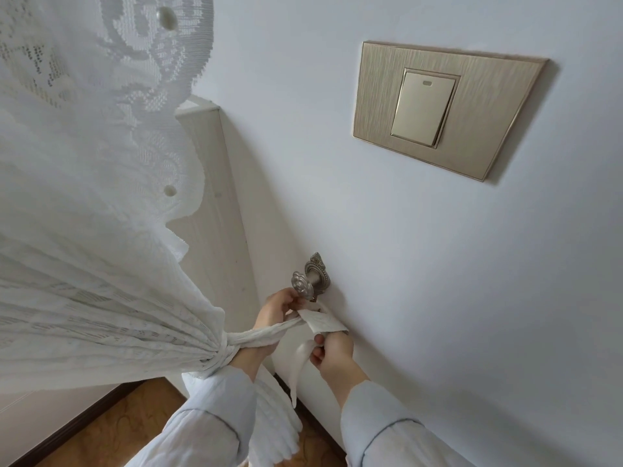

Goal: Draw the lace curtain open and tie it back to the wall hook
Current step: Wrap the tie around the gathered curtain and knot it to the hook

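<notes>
Both hands (332, 348) grip tieback (320, 321) below hook (308, 279).

lace curtain (84, 197) cut off left, tieback (269, 330) end hidden behind hook (308, 281)

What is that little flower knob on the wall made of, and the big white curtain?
The flower-shaped knob hook looks like cast metal with a dull silvery-bronze finish: it gleams softly and has crisp moulded beading. The white patterned curtain looks like thin lace, cotton or synthetic: light passes through its tiny holes.
</notes>
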A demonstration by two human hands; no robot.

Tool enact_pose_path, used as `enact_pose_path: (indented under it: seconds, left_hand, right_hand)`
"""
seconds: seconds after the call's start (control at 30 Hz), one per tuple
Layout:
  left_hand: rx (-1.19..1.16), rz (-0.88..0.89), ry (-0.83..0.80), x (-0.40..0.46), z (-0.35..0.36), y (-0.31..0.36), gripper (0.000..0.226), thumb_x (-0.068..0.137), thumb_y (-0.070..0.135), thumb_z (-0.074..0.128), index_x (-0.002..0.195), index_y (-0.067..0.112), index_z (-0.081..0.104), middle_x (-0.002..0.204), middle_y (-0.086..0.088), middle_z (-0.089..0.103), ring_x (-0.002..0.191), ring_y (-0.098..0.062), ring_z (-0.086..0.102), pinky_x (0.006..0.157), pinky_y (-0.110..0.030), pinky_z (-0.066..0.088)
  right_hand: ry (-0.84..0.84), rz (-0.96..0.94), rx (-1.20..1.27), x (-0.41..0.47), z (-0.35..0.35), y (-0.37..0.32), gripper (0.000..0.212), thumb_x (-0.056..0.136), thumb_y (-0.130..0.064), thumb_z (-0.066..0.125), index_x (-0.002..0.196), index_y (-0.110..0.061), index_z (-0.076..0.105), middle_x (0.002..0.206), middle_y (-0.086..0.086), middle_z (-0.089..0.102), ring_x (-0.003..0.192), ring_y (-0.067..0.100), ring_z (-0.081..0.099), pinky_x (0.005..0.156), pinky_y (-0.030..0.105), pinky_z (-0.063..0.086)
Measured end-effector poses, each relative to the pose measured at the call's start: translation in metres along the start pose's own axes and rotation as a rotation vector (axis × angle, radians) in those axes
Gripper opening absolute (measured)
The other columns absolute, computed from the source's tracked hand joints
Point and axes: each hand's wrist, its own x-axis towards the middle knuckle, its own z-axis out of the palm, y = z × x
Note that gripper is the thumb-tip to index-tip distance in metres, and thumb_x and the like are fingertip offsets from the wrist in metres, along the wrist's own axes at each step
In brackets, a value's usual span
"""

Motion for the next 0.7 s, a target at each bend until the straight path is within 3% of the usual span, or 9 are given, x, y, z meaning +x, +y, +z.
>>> enact_pose_path:
  seconds: [0.07, 0.1, 0.2, 0.3, 0.37, 0.43, 0.5, 0.63, 0.7]
  left_hand:
    - [0.014, 0.122, -0.104, 0.001, -0.002, -0.003, 0.034, 0.082, -0.013, 0.036, 0.088, 0.005, 0.064, 0.092, -0.014, 0.06, 0.078, -0.003, 0.063, 0.075, -0.012, 0.05]
    - [-0.004, 0.168, -0.103, 0.002, -0.003, -0.005, 0.047, 0.081, -0.017, 0.031, 0.091, 0.01, 0.068, 0.096, -0.009, 0.063, 0.083, -0.007, 0.063, 0.076, -0.009, 0.05]
    - [0.044, 0.081, 0.217, 0.007, -0.007, -0.014, 0.034, 0.079, -0.012, 0.041, 0.077, 0.011, 0.066, 0.087, -0.006, 0.057, 0.073, -0.016, 0.05, 0.066, -0.019, 0.047]
    - [0.159, -0.023, 0.314, 0.01, -0.008, -0.019, 0.029, 0.085, -0.012, 0.043, 0.093, 0.009, 0.062, 0.088, -0.004, 0.054, 0.071, -0.011, 0.051, 0.06, -0.018, 0.046]
    - [0.063, -0.202, 0.367, 0.01, -0.008, -0.022, 0.027, 0.089, -0.008, 0.046, 0.098, 0.013, 0.06, 0.086, -0.004, 0.055, 0.072, -0.012, 0.053, 0.059, -0.019, 0.05]
    - [-0.109, -0.374, 0.337, 0.006, -0.004, -0.03, 0.014, 0.092, -0.001, 0.049, 0.097, 0.009, 0.057, 0.08, -0.006, 0.055, 0.069, -0.014, 0.052, 0.059, -0.021, 0.051]
    - [-0.067, -0.441, 0.239, 0.001, 0.001, -0.038, 0.008, 0.092, 0.004, 0.05, 0.093, 0.007, 0.057, 0.075, -0.006, 0.055, 0.064, -0.015, 0.051, 0.055, -0.022, 0.05]
    - [-0.04, -0.358, 0.036, -0.011, 0.018, -0.034, 0.022, 0.084, -0.001, 0.043, 0.069, 0.011, 0.054, 0.059, -0.003, 0.053, 0.051, -0.012, 0.046, 0.052, -0.022, 0.04]
    - [-0.013, -0.309, 0.023, -0.013, 0.023, -0.028, 0.028, 0.084, 0.001, 0.04, 0.06, 0.011, 0.051, 0.047, -0.002, 0.052, 0.044, -0.011, 0.044, 0.048, -0.022, 0.036]
  right_hand:
    - [-0.013, 0.028, -0.032, 0.001, -0.002, 0.0, 0.026, 0.089, -0.003, 0.032, 0.067, -0.011, 0.043, 0.044, 0.001, 0.047, 0.018, 0.009, 0.023, 0.045, 0.018, 0.029]
    - [-0.018, 0.043, -0.048, 0.001, -0.002, 0.0, 0.025, 0.089, -0.005, 0.033, 0.067, -0.011, 0.043, 0.043, 0.0, 0.047, 0.017, 0.009, 0.023, 0.045, 0.017, 0.03]
    - [-0.044, 0.074, -0.08, 0.002, -0.005, -0.001, 0.026, 0.09, -0.01, 0.036, 0.065, -0.012, 0.042, 0.027, -0.004, 0.043, 0.016, 0.009, 0.023, 0.043, 0.015, 0.029]
    - [-0.07, 0.097, -0.093, 0.006, -0.005, -0.001, 0.029, 0.092, -0.014, 0.039, 0.062, -0.012, 0.041, 0.025, -0.004, 0.042, 0.015, 0.009, 0.021, 0.041, 0.012, 0.026]
    - [-0.069, 0.1, -0.099, 0.009, -0.005, -0.001, 0.031, 0.092, -0.017, 0.041, 0.062, -0.012, 0.042, 0.027, -0.003, 0.043, 0.015, 0.009, 0.022, 0.04, 0.01, 0.027]
    - [-0.068, 0.097, -0.112, 0.013, -0.007, 0.0, 0.033, 0.092, -0.016, 0.042, 0.06, -0.009, 0.045, 0.029, 0.0, 0.044, 0.014, 0.009, 0.023, 0.039, 0.01, 0.028]
    - [-0.071, 0.119, -0.119, 0.015, -0.007, 0.0, 0.03, 0.092, -0.017, 0.045, 0.065, -0.006, 0.049, 0.034, 0.004, 0.05, 0.012, 0.011, 0.027, 0.035, 0.009, 0.034]
    - [-0.069, 0.125, -0.143, 0.02, -0.007, 0.0, 0.025, 0.091, -0.02, 0.05, 0.071, -0.007, 0.051, 0.053, 0.008, 0.055, 0.014, 0.013, 0.041, 0.039, 0.018, 0.041]
    - [-0.086, 0.129, -0.143, 0.02, -0.01, 0.001, 0.025, 0.092, -0.022, 0.049, 0.071, -0.008, 0.052, 0.043, 0.007, 0.059, 0.023, 0.015, 0.049, 0.041, 0.019, 0.041]
